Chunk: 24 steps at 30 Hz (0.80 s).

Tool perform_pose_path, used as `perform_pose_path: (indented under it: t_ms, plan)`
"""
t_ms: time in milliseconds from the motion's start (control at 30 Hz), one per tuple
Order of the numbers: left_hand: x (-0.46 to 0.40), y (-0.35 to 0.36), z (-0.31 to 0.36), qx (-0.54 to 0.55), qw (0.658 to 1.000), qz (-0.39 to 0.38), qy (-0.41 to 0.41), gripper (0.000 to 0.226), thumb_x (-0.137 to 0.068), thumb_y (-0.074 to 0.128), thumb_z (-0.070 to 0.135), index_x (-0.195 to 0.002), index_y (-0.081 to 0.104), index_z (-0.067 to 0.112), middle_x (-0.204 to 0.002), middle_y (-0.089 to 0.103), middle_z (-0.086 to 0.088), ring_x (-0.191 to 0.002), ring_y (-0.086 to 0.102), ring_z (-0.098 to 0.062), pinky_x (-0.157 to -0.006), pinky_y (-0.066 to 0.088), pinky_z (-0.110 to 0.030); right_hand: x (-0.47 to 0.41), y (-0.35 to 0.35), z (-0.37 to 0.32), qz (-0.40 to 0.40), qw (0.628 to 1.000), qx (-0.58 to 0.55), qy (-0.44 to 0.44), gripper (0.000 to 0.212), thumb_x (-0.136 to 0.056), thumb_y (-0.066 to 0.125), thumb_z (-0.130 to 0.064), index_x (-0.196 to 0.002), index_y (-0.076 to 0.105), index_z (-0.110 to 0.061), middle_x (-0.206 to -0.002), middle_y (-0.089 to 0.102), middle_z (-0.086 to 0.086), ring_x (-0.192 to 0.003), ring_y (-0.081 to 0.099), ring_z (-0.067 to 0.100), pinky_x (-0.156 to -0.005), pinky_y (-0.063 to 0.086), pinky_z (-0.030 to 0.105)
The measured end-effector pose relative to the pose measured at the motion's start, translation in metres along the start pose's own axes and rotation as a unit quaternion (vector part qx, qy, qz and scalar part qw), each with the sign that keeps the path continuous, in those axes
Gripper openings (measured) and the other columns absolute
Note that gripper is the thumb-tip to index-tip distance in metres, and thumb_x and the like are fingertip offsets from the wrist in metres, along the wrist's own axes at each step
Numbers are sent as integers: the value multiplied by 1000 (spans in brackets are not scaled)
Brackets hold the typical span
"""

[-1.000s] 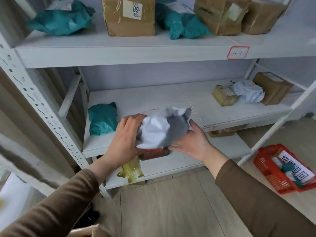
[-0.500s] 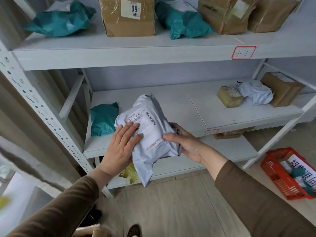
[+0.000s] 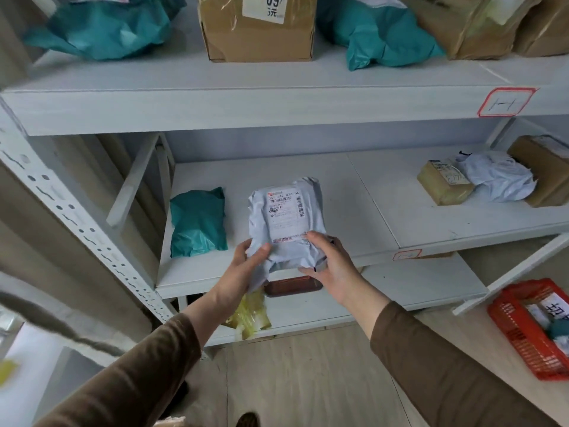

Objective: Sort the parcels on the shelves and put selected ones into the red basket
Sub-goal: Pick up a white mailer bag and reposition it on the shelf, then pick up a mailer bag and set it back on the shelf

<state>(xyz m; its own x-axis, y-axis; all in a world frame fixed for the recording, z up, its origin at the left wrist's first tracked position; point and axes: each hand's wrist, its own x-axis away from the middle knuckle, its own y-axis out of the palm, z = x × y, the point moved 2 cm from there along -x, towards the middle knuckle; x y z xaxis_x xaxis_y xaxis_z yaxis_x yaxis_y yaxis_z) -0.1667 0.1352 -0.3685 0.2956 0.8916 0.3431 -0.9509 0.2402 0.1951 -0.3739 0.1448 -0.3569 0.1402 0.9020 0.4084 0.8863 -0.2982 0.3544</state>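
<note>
My left hand (image 3: 246, 266) and right hand (image 3: 334, 268) both hold the grey parcel (image 3: 284, 223) (label up), pointing away from me. The red basket (image 3: 520, 331) sits far right, nearer my right hand.

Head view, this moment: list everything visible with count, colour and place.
grey mailer bag: 1, pale grey, label up, held over middle shelf
teal bags: 3; one middle shelf left, two top shelf
cardboard boxes: 5, brown; three top shelf, two middle shelf right
white bag: 1, middle shelf right
dark red box: 1, bottom shelf
yellow bag: 1, bottom shelf
red basket: 1, floor right
left hand, right hand: both gripping the mailer's lower edge
</note>
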Motion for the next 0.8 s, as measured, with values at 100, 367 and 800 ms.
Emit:
perform_pose_path:
  t_ms: [100,367,800]
  plan:
    - [-28,4,9,-4,999,35,-11,60,-94,75,33,-138,37,21,-121,64,-1,-106,68,-22,-104,52,-47,-26,10,1,13,999,16,28,53,-85,81,-35,-131,61,-16,-133,67,10,-123,63,28,-104,51,55]
    - [-119,-16,28,7,996,90,-15,71,-91,79,18,-148,37,13,-121,63,-4,-97,69,-18,-66,59,-21,-108,35,-23,51,992,113,21,14,-94,75,-28,-96,62,-24,-91,65,2,-78,57,16,-74,46,31]
    - [-186,-40,27,-141,987,72,-42,41,-99,69,27,-134,49,17,-142,61,-7,-113,64,-26,-80,56,-22,-191,33,4,121,963,242,8,40,-95,67,-17,-132,51,-17,-116,63,9,-88,61,24,-69,52,29]
